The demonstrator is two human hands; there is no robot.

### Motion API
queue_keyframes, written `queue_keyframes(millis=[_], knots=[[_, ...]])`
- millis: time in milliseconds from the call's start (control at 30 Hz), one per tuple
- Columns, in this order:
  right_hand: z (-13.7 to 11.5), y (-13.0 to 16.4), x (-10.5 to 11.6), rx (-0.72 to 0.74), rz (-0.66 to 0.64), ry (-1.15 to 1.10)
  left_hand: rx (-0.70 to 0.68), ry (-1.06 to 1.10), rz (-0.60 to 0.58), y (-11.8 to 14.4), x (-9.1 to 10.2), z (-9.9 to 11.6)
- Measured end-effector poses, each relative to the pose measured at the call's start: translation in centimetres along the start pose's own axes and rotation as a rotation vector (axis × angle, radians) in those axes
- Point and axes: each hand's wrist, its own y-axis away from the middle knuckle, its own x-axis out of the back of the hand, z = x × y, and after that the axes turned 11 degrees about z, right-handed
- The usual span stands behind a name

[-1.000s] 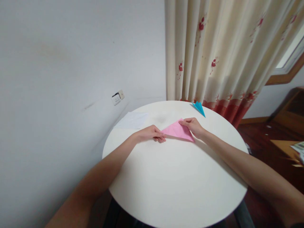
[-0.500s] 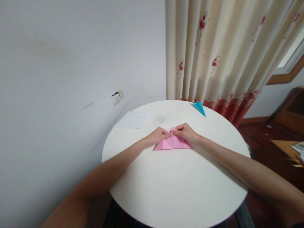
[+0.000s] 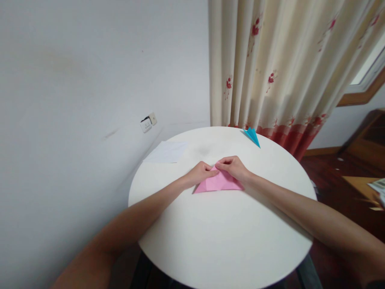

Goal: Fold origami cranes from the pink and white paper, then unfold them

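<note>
The round white surface (image 3: pixel 222 237) lies bare on its whole near half, and its far edge runs close to the wall and the curtain (image 3: pixel 285 68). Both forearms reach in from the near side and meet at the middle. The left hand (image 3: pixel 201 173) and right hand (image 3: pixel 233 167), fingers curled, pinch the far tip of the pink paper (image 3: pixel 218 184). It lies flat as a triangle, apex pointing far, long edge running left to right. A blue folded paper (image 3: pixel 252 136) sits at the far rim.

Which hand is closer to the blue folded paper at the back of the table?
Right. The right hand lies nearer the blue folded paper, below and left of it; the left hand sits farther left. Both pinch the pink paper.
</note>
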Motion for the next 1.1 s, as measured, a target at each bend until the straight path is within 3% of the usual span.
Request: queue_keyframes(millis=[267, 433, 533, 767, 967, 1100], knots=[[-0.5, -0.8, 0.7, -0.001, 0.113, -0.063, -0.005, -0.024, 0.011, 0.0, -0.1, -0.1], [-0.2, -0.9, 1.1, -0.042, -0.037, 0.013, 0.022, 0.003, 0.051, -0.3, -0.1, -0.5], [0.1, -0.6, 0.6, 0.016, -0.073, 0.128, 0.008, -0.006, 0.052, -0.4, 0.0, -0.5], [-0.5, -0.8, 1.3, 0.046, -0.033, 0.207, 0.014, -0.029, -0.023, -0.1, 0.8, -0.4], [-0.8, -1.4, 2.3, -0.007, 0.009, 0.149, 0.101, 0.001, -0.151, 0.1, 2.1, -0.1], [-0.2, -2.0, 3.0, -0.026, 0.025, 0.121, 0.178, 0.053, -0.166, -0.1, 2.6, -0.2]])
